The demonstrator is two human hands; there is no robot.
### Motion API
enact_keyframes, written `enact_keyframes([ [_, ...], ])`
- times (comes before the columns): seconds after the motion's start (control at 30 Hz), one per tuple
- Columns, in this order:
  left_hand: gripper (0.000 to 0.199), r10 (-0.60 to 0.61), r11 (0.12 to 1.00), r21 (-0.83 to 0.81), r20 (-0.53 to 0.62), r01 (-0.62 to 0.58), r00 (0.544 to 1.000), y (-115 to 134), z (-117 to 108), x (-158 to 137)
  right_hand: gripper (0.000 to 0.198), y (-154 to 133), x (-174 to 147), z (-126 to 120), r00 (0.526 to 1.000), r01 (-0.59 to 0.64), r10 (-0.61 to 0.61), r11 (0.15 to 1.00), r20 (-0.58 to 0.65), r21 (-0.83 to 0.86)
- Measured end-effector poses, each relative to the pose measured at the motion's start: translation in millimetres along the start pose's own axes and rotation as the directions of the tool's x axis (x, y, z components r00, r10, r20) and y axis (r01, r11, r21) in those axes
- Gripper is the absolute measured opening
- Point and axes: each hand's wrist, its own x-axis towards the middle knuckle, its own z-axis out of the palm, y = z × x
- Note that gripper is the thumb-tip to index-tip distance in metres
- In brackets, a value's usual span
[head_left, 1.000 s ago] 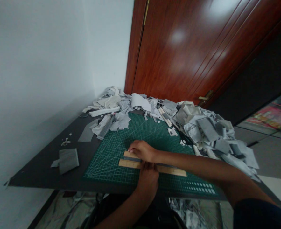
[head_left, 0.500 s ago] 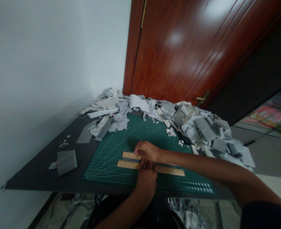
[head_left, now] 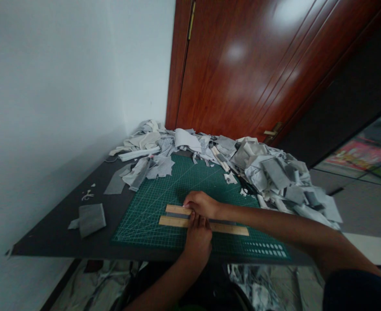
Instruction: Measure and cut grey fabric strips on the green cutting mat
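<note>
Right sleeve (head_left: 355, 290) dark navy, short; left hand (head_left: 198, 241), right hand (head_left: 203, 205) bare.

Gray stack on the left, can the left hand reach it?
Probably yes: the left hand rests on the wooden strips, but nothing tall stands between it and the gray stack.

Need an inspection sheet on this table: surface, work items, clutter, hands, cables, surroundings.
Surface: dark table, green cutting mat on it.
Work items: near wooden strip and far wooden strip on the mat, a grey strip between them.
Clutter: pale scraps heaped at back and right; grey piece at left.
Hands: left hand across the near strip; right hand at the far one, exact contact hidden.
Cables: nothing seen that is clearly a cable.
Surroundings: white wall left, red-brown door behind.
</note>
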Motion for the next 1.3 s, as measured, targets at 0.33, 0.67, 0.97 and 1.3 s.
enact_keyframes([
  [0.33, 0.052, 0.019, 1.000, 0.007, -0.057, -0.019, 0.998, -2.7, 4.4, 1.4, 0.019, 2.8, -7.3, -12.1, 0.995, 0.044, -0.040, 0.998, 0.092, -0.043],
  [0.67, 0.061, 0.040, 0.999, 0.013, -0.140, -0.039, 0.989, -7.4, 18.0, 1.2, 0.022, 22.1, -39.9, -39.8, 0.989, 0.009, 0.001, 0.998, 0.151, -0.065],
  [0.97, 0.052, 0.059, 0.997, 0.063, -0.245, -0.045, 0.968, -6.2, 16.4, -0.3, 0.021, 72.6, -97.6, -53.2, 0.846, -0.512, 0.453, 0.838, -0.282, -0.190],
  [1.3, 0.045, 0.077, 0.995, 0.076, -0.290, -0.058, 0.954, -1.8, 9.6, -0.8, 0.079, 23.6, -166.9, -20.7, 0.924, -0.370, 0.322, 0.888, -0.206, -0.273],
])
